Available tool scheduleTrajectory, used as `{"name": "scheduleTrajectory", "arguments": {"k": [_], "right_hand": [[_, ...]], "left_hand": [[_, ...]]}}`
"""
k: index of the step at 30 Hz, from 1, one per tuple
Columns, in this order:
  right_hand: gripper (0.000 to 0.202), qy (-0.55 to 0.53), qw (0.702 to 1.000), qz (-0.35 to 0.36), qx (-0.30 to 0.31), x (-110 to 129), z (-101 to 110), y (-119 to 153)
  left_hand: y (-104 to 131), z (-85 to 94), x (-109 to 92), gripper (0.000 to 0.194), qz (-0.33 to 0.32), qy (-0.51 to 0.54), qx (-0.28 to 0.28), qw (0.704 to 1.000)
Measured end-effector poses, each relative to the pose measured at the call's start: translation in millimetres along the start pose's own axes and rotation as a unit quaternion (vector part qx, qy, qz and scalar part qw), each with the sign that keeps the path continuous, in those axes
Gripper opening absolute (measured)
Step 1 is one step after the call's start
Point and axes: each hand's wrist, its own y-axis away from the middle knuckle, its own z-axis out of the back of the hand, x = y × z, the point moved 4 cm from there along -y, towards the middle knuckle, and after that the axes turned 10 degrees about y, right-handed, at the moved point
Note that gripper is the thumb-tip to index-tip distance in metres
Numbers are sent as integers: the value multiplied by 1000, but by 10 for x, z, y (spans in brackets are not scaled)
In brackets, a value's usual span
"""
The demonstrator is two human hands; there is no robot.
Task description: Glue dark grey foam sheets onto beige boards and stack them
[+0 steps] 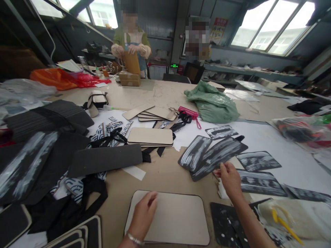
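My left hand (143, 214) rests on the left part of a large beige board (178, 218) with rounded corners and a dark edge, its fingers curled together; whether anything is in them is hidden. Over to the right, my right hand (229, 177) pinches the lower edge of a black panel (219, 155) streaked with white. That panel overlaps another streaked black panel (195, 151). More streaked panels (258, 161) lie on white paper to the right. Beyond the large board sits a small stack of beige boards (150, 136).
Dark foam sheets (106, 159) and black straps crowd the left. A green bag (216, 103) and a pink case (188, 112) lie farther back. A yellow-handled tool (284, 224) rests at lower right. Across the table, a person (131, 41) handles cardboard; another person stands behind.
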Motion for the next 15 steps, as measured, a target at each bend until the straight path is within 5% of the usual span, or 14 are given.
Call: {"name": "scheduleTrajectory", "arguments": {"k": [2, 4, 7, 15], "right_hand": [[24, -50, 999, -18, 3, -10, -14, 35], [26, -90, 996, -26, 9, -38, -26, 55], [27, -124, 992, -24, 24, -121, -47, 76], [28, -141, 988, -55, 12, -423, -64, 113]], "left_hand": [[-247, -468, -74, 19, 123, 119, 40, 984], [-489, -859, -116, 13, 230, 238, 6, 944], [-802, -1261, -153, 13, 276, 283, -24, 918], [-1300, -1490, -135, 22, 255, 257, -74, 929]]}}
